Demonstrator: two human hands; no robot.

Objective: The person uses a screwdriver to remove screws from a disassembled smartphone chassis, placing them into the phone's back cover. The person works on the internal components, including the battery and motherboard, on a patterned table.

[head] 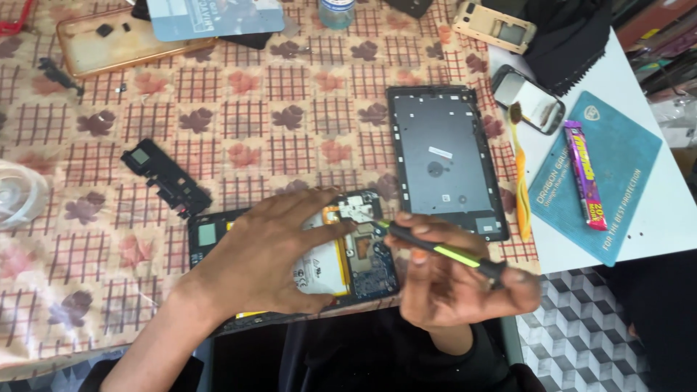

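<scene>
Spread over the bench, a checked tablecloth with a brown leaf print [239, 109] carries your work at its near edge: an opened black smartphone with its white battery and blue circuit board laid bare [348, 254], long axis running left to right. Your left hand [268, 254] lies cupped on top of it, fingers pinning the battery side. Your right hand [454, 283] grips a slim black-and-green screwdriver [443, 250], tip aimed left at the board's upper right corner, just beside that hand. A detached dark grey back panel [444, 160] lies beyond.
</scene>
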